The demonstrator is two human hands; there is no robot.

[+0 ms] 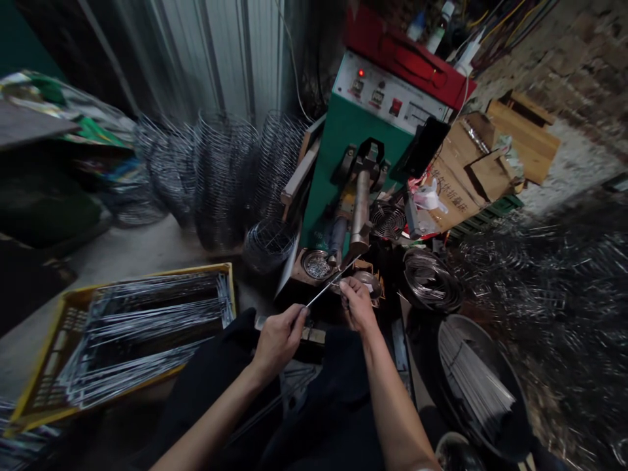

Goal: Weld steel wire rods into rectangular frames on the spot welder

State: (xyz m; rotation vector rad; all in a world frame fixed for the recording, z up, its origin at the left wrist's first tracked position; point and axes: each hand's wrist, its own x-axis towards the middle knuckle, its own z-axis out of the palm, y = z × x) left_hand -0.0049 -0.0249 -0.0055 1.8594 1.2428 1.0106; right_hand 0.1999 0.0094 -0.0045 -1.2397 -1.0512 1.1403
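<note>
My left hand is closed round the near end of a thin metal rod. The rod slants up and right to the jaws of a green and red welding machine. My right hand is pinched near the rod's far end, just below the machine's copper arm. What its fingertips hold is too small to make out. A small dish of metal bits sits at the machine's foot, left of the rod tip. My dark trousers fill the space under both forearms.
A yellow crate with bent wire frames lies at my left. Stacks of wire rings stand behind it. A round tub of straight rods is at my right, beside wire coils, cardboard boxes and a wire pile.
</note>
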